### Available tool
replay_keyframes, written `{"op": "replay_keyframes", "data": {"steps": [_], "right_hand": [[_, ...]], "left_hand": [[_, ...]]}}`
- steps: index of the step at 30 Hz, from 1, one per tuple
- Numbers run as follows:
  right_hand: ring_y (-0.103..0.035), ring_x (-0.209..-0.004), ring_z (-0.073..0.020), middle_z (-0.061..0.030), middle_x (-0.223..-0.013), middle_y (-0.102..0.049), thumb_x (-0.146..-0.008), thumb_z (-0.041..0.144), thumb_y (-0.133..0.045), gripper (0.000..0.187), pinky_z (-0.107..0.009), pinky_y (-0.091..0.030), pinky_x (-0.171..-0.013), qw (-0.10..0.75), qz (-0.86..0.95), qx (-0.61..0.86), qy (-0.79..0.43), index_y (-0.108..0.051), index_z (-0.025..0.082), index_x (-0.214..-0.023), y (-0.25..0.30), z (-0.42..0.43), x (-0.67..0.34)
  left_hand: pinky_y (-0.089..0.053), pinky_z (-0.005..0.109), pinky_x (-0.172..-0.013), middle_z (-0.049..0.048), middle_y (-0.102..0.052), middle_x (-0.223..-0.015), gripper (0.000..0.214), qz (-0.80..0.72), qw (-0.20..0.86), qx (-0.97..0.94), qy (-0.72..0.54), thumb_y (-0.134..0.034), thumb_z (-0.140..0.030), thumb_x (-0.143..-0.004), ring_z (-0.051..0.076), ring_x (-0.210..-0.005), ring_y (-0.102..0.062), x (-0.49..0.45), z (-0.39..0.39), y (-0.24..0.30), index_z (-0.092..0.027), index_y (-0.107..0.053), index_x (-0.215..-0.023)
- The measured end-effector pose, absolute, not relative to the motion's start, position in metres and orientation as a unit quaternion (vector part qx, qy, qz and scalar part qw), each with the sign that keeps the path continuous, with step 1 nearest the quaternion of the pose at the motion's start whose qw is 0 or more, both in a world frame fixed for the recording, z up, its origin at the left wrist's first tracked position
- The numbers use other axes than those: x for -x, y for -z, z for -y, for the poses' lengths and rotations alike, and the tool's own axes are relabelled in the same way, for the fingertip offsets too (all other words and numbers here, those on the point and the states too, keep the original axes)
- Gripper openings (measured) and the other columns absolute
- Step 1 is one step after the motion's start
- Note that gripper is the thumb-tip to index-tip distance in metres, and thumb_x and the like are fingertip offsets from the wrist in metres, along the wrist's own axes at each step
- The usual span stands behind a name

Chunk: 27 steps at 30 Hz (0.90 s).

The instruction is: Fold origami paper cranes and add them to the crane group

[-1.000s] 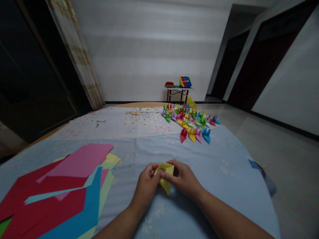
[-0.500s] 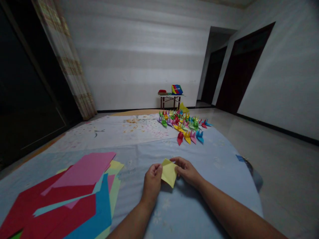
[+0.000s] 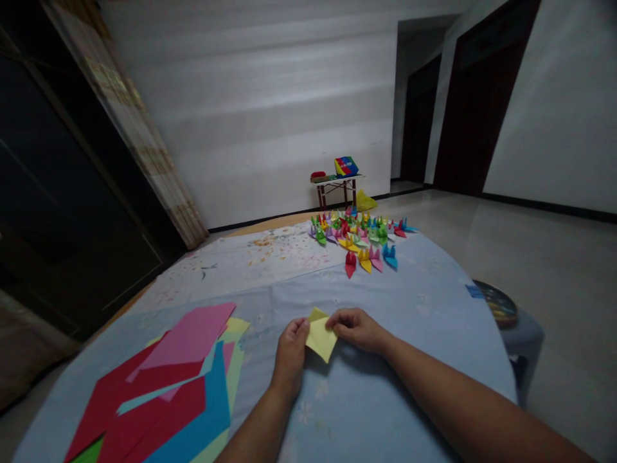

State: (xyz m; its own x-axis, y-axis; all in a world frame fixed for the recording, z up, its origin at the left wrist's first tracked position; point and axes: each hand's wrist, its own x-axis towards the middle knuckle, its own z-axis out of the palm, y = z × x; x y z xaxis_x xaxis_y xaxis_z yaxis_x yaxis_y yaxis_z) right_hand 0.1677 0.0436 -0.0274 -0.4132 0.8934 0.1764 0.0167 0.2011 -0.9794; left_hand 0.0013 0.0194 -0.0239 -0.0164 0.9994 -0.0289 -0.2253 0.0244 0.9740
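Both hands are bare, and so are the arms as far as they show. The left hand (image 3: 289, 357), at six o'clock, has a rounded back and runs into a narrower wrist (image 3: 285, 389). From there the left forearm (image 3: 263, 419) widens smoothly to the bottom edge, which cuts it off between six and seven o'clock. The right hand (image 3: 360, 330), at five o'clock, also narrows at the wrist. The right forearm (image 3: 448, 393) shows more of its length, smooth-sided and much thicker toward four o'clock. The nails are too small to make out.
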Motion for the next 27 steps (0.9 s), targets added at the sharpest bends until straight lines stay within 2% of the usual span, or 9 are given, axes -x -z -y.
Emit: {"op": "replay_keyframes", "data": {"steps": [9,14,20,27], "right_hand": [[-0.039,-0.046,-0.0055,0.0041,-0.051,-0.05,-0.064,0.011,-0.048,0.023,-0.016,-0.028,-0.045,0.421,0.647,0.364,-0.521,-0.068,0.012,-0.076,0.039,-0.055,-0.161],[-0.037,-0.044,-0.0057,0.0039,-0.049,-0.05,-0.065,0.01,-0.046,0.027,-0.016,-0.027,-0.043,0.41,0.661,0.392,-0.491,-0.07,0.013,-0.076,0.031,-0.051,-0.157],[-0.045,-0.052,-0.0084,0.0013,-0.058,-0.059,-0.066,0.012,-0.045,0.028,-0.017,-0.033,-0.049,0.413,0.693,0.402,-0.433,-0.07,0.016,-0.077,0.027,-0.045,-0.155],[-0.049,-0.058,-0.0109,0.0001,-0.064,-0.06,-0.069,0.015,-0.046,0.025,-0.021,-0.039,-0.057,0.396,0.71,0.393,-0.43,-0.069,0.017,-0.079,0.031,-0.047,-0.158]], "left_hand": [[-0.044,0.024,-0.053,0.0033,-0.067,-0.071,0.034,-0.474,0.55,-0.425,-0.54,-0.068,-0.038,-0.066,0.016,-0.06,-0.061,-0.004,-0.017,0.012,-0.013,-0.059,-0.088],[-0.045,0.024,-0.057,0.002,-0.068,-0.072,0.036,-0.497,0.535,-0.411,-0.546,-0.07,-0.038,-0.064,0.017,-0.064,-0.062,-0.003,-0.014,0.012,-0.015,-0.06,-0.091],[-0.044,0.024,-0.057,0.0025,-0.067,-0.074,0.033,-0.491,0.539,-0.402,-0.554,-0.068,-0.036,-0.067,0.017,-0.065,-0.062,-0.002,-0.012,0.014,-0.015,-0.06,-0.091],[-0.043,0.023,-0.056,0.0014,-0.066,-0.068,0.03,-0.501,0.532,-0.395,-0.557,-0.068,-0.037,-0.067,0.013,-0.056,-0.058,-0.005,-0.009,0.011,-0.015,-0.061,-0.086]]}}
